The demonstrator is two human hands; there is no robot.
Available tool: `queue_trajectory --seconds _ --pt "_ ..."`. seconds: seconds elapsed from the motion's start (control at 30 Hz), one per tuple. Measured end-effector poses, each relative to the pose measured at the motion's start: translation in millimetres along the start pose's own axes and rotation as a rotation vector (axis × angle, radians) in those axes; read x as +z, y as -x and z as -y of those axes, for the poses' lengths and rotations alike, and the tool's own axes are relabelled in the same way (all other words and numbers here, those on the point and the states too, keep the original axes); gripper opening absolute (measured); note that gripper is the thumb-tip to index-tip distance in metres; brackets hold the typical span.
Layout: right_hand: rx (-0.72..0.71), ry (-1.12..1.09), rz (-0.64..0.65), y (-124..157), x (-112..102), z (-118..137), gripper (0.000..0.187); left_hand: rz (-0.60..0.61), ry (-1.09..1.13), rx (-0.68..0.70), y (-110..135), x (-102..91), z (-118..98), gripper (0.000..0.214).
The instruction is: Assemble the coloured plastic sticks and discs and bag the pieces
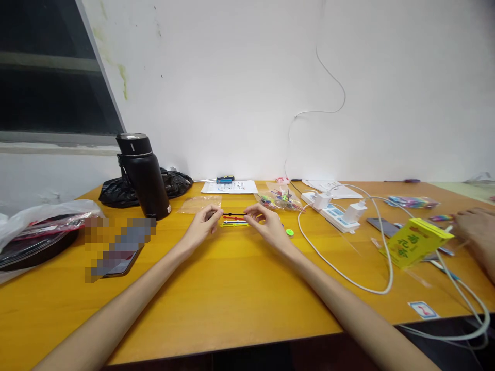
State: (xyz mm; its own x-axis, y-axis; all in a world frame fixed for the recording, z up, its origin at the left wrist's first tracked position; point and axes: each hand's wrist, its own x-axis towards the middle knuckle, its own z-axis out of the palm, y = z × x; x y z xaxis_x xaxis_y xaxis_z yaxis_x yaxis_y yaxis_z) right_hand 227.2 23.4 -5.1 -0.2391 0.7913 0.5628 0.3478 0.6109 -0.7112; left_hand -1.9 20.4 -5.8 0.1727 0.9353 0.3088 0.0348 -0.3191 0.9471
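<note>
My left hand and my right hand face each other over the table, fingers closed in a pinch. Between them they hold a thin black pointer, with a small round bulge near its middle, one end in each hand. Just below it lie similar thin pieces: a red pointer, a yellow pointer and a pale one between them, partly hidden by my fingers. A bright green disc rests to the right of my right hand. Behind it is a clear bag of colourful small parts.
A black bottle and a blurred-out phone stand or lie left. Rightward are a power strip with looping white cables, a yellow box and another person's hand. Screwdrivers lie on paper at the back.
</note>
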Motion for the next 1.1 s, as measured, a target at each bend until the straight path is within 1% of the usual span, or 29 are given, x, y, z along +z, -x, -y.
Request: queue_trajectory --seconds 0.1,0.23,0.33,0.43,0.5,0.6,0.63,0.7,0.83,0.87,0.9,0.93,0.97,1.1 --pt "-0.096 0.090 -0.016 1.2 -0.8 1.9 0.014 -0.008 -0.005 0.002 0.1 -0.2 -0.9 0.039" --pt "-0.140 0.142 -0.060 0.2 -3.1 -0.6 0.013 -0.006 0.017 -0.023 1.0 0.7 -2.4 0.039" --pt "-0.124 0.146 -0.100 -2.0 -6.7 -3.6 0.012 -0.027 0.111 -0.076 1.0 0.2 -2.2 0.041" --pt "-0.086 0.132 -0.170 -4.6 -11.1 -4.9 0.015 -0.073 0.201 -0.114 -0.5 -2.8 -0.3 0.041" --pt "-0.064 0.127 -0.207 -5.8 -14.0 -4.0 0.019 -0.099 0.233 -0.128 -2.0 -5.4 1.0 0.041" --pt "-0.037 0.129 -0.226 -6.3 -17.3 -0.2 0.025 -0.103 0.228 -0.140 -3.3 -8.4 2.7 0.041" --pt "-0.029 0.131 -0.227 -6.3 -18.0 1.4 0.026 -0.091 0.215 -0.145 -3.1 -8.9 3.2 0.041" --pt "-0.020 0.138 -0.228 -6.2 -18.9 3.9 0.027 -0.025 0.180 -0.179 -1.8 -8.8 4.7 0.040" --pt "-0.029 0.168 -0.216 -6.3 -18.9 2.3 0.024 0.182 0.117 -0.277 2.9 -3.3 8.4 0.034" --pt "-0.033 0.176 -0.204 -6.2 -18.6 0.4 0.022 0.204 0.106 -0.286 3.6 -1.3 9.0 0.032" --pt "-0.039 0.187 -0.188 -5.9 -18.1 -2.1 0.020 0.200 0.100 -0.286 3.8 0.3 9.4 0.029" --pt "-0.044 0.204 -0.169 -5.2 -17.4 -4.8 0.017 0.170 0.101 -0.283 3.4 1.3 9.5 0.027" --pt "-0.051 0.228 -0.150 -4.3 -16.3 -7.6 0.015 0.114 0.111 -0.277 2.4 1.5 9.4 0.025" --pt "-0.085 0.373 -0.064 1.5 -8.5 -15.9 0.008 -0.247 0.214 -0.260 -4.7 -7.6 9.1 0.022"
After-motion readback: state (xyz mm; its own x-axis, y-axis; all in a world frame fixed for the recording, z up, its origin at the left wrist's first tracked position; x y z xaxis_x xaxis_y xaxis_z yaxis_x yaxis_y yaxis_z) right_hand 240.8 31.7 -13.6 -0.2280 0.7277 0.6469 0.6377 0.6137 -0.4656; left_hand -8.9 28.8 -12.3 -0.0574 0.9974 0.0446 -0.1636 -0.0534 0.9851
